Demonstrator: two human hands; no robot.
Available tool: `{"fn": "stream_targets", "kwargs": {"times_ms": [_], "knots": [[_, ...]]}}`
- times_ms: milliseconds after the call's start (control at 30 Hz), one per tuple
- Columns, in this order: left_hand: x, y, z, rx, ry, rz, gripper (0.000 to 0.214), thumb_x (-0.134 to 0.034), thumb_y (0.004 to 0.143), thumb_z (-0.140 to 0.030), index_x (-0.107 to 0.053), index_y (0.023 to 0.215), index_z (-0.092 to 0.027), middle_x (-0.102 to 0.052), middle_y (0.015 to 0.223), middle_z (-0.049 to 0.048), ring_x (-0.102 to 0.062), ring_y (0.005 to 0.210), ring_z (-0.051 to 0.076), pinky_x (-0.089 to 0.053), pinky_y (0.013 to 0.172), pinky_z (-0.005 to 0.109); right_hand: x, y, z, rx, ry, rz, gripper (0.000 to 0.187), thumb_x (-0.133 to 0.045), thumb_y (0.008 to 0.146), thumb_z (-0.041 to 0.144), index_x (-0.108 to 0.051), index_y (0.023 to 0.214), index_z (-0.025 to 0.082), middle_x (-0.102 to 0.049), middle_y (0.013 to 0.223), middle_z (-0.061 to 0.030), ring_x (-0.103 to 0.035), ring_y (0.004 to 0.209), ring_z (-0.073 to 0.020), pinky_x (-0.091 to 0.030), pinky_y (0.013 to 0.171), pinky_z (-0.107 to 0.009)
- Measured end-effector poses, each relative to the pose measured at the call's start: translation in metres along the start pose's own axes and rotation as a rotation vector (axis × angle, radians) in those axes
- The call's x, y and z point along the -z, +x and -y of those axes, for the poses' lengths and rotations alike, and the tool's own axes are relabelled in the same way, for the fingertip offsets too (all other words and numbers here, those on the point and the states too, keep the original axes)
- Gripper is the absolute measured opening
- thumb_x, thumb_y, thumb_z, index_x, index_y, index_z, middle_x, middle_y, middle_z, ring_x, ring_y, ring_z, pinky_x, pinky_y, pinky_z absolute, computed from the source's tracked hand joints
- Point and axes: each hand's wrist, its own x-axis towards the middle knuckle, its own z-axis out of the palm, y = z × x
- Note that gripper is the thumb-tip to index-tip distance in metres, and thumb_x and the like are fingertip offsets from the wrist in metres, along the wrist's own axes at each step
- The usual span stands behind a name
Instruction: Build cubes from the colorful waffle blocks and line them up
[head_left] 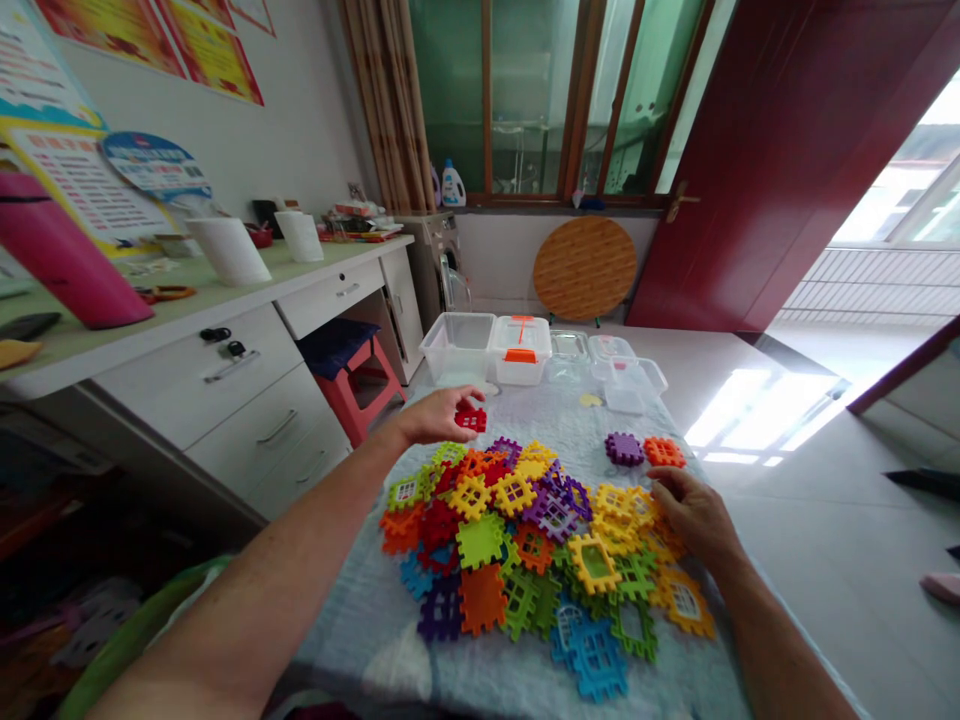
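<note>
A heap of colourful interlocking plastic building tiles with notched edges lies on a pale blue quilted cloth. My left hand is at the far side of the heap, its fingertips closed on a small red tile. My right hand rests open on yellow tiles at the heap's right side. Apart from the heap, a purple tile and an orange tile lie side by side.
Clear plastic storage boxes and a white box with an orange latch stand along the cloth's far edge. A white desk with drawers runs along the left, with a pink stool beneath its end.
</note>
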Motion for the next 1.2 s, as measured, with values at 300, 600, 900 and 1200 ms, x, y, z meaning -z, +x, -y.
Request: {"fn": "stream_targets", "kwargs": {"times_ms": [300, 600, 900, 1200], "knots": [[-0.004, 0.030, 0.065, 0.084, 0.224, 0.001, 0.068, -0.066, 0.057, -0.023, -0.052, 0.123, -0.015, -0.064, 0.091, 0.0022, -0.062, 0.080, 0.018, -0.048, 0.075, 0.027, -0.001, 0.000, 0.000, -0.014, 0.008, 0.021, 0.047, -0.049, 0.070, 0.050, -0.072, 0.093, 0.016, -0.067, 0.067, -0.0036, -0.059, 0.058, -0.0187, -0.046, 0.060, -0.030], [-0.016, 0.034, 0.065, 0.079, 0.403, 0.167, 0.076, -0.065, 0.052, -0.015, -0.054, 0.127, -0.015, -0.068, 0.099, 0.0062, -0.058, 0.100, 0.026, -0.044, 0.090, 0.032, -0.003, 0.001, -0.006, -0.012, 0.005, 0.038, 0.046, -0.050, 0.071, 0.049, -0.071, 0.095, 0.016, -0.066, 0.069, -0.0035, -0.059, 0.061, -0.0187, -0.046, 0.062, -0.030], [-0.014, 0.033, 0.053, 0.100, 0.561, 0.200, 0.078, -0.066, 0.055, -0.015, -0.051, 0.132, -0.018, -0.069, 0.107, 0.0081, -0.061, 0.100, 0.028, -0.046, 0.091, 0.036, -0.002, 0.001, -0.004, -0.026, 0.012, 0.024, 0.045, -0.050, 0.069, 0.049, -0.071, 0.093, 0.017, -0.069, 0.072, -0.0044, -0.061, 0.063, -0.0193, -0.047, 0.063, -0.031], [-0.014, 0.027, 0.057, 0.107, 0.599, 0.221, 0.083, -0.069, 0.057, -0.019, -0.046, 0.137, -0.015, -0.059, 0.130, 0.0145, -0.056, 0.114, 0.031, -0.043, 0.099, 0.039, 0.001, 0.000, 0.002, 0.006, -0.015, 0.023, 0.045, -0.049, 0.070, 0.049, -0.072, 0.092, 0.017, -0.068, 0.069, -0.0037, -0.061, 0.063, -0.0196, -0.046, 0.062, -0.030]]}}
